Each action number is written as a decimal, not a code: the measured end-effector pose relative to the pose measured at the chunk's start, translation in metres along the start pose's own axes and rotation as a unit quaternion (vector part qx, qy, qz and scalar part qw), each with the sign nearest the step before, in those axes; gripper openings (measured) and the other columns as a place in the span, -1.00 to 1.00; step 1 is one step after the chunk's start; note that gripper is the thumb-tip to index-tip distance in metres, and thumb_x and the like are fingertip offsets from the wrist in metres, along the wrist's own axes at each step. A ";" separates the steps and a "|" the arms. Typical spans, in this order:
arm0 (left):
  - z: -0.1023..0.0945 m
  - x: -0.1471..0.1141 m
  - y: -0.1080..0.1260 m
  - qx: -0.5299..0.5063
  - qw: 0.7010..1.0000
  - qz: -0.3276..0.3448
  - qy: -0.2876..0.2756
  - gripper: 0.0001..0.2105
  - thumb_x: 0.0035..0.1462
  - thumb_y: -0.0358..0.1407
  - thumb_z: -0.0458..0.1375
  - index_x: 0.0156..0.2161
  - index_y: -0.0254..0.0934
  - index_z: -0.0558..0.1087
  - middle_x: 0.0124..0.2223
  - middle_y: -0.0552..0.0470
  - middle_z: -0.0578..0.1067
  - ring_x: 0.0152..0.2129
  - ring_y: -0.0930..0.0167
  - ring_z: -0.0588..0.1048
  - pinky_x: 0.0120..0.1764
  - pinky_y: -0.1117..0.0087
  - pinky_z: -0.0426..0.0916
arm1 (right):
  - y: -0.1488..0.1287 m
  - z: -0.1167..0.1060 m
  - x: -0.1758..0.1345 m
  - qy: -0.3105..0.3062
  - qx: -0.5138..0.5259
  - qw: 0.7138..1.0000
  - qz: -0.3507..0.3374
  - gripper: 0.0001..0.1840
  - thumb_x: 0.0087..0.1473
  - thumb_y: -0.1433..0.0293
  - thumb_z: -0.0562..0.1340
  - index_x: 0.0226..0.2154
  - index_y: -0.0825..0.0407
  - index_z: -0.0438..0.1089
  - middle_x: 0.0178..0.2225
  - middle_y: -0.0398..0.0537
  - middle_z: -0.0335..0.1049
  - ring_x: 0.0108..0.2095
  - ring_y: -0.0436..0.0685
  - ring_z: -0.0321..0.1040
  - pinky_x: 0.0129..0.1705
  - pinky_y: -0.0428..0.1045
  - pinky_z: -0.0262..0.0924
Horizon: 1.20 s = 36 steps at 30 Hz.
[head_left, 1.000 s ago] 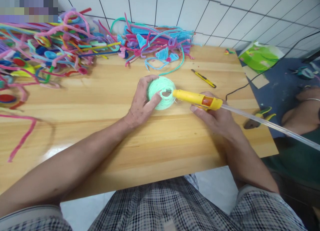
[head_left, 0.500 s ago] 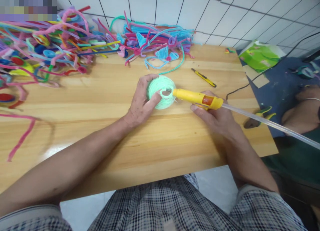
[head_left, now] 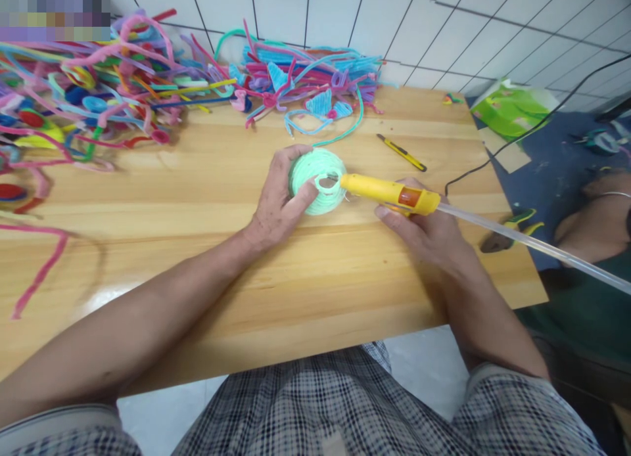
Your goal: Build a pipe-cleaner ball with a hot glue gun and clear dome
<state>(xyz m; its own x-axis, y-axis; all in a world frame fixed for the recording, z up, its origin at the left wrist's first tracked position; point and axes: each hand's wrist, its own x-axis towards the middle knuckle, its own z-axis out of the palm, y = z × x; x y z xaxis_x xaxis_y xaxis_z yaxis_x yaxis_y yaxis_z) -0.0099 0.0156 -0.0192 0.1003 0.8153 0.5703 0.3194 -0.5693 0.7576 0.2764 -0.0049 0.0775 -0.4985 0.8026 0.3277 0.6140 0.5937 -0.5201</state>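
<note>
My left hand (head_left: pixel 283 196) is closed on a mint-green coil of pipe cleaner (head_left: pixel 320 205), its thumb beside the round hole in the middle. A darker green tail (head_left: pixel 345 135) runs from the coil's far side toward the heap behind. My right hand (head_left: pixel 426 226) grips a yellow hot glue gun (head_left: pixel 377 189), with fingers partly hidden under its body. The nozzle meets the coil's right edge near the hole; whether glue flows I cannot see. A long clear glue stick (head_left: pixel 532 242) sticks out of the gun's back end.
Colourful pipe cleaners (head_left: pixel 142 94) lie heaped along the table's back left, beside a blue and pink bundle (head_left: pixel 310 68). A yellow utility knife (head_left: pixel 401 152) lies beyond the gun. Pliers (head_left: pixel 507 232) rest at the right edge, near a black cable (head_left: pixel 473 173). Another person's arm (head_left: pixel 599 209) is at right.
</note>
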 end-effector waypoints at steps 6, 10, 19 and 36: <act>0.000 0.000 0.001 0.000 1.000 0.000 -0.002 -0.45 0.48 0.19 0.11 0.35 -0.07 0.27 0.28 -0.15 0.46 0.26 0.10 0.48 0.35 -0.03 0.42 | -0.002 0.000 -0.001 0.004 -0.006 1.000 0.010 -0.67 0.43 0.00 0.23 -0.26 -0.16 0.37 -0.37 -0.11 0.42 -0.38 0.20 0.41 -0.35 0.12 0.32; -0.001 0.000 0.001 0.006 1.000 0.001 -0.004 -0.46 0.49 0.18 0.10 0.35 -0.07 0.27 0.29 -0.15 0.45 0.26 0.09 0.48 0.34 -0.03 0.42 | -0.002 0.000 -0.001 0.003 -0.012 1.000 0.009 -0.67 0.43 0.01 0.24 -0.28 -0.15 0.39 -0.38 -0.10 0.42 -0.39 0.20 0.42 -0.37 0.13 0.32; 0.000 0.000 0.001 0.009 1.000 0.008 0.003 -0.46 0.49 0.19 0.09 0.35 -0.07 0.28 0.28 -0.15 0.47 0.24 0.11 0.49 0.33 -0.03 0.44 | -0.003 -0.001 0.000 0.005 0.004 1.000 0.015 -0.72 0.39 0.05 0.28 -0.28 -0.15 0.39 -0.38 -0.10 0.41 -0.40 0.21 0.37 -0.39 0.14 0.29; 0.000 0.001 0.001 0.001 1.000 0.005 0.001 -0.47 0.49 0.18 0.10 0.35 -0.06 0.29 0.28 -0.15 0.46 0.25 0.10 0.48 0.34 -0.05 0.42 | -0.002 0.000 -0.001 0.004 -0.003 1.000 0.012 -0.72 0.41 0.08 0.27 -0.29 -0.14 0.37 -0.39 -0.12 0.38 -0.41 0.19 0.37 -0.40 0.12 0.25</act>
<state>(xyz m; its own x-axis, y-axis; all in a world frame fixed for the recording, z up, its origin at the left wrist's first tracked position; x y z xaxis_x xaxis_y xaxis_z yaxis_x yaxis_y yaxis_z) -0.0096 0.0157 -0.0184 0.1018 0.8090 0.5789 0.3202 -0.5776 0.7509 0.2760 -0.0070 0.0786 -0.4788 0.8171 0.3209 0.6297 0.5744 -0.5230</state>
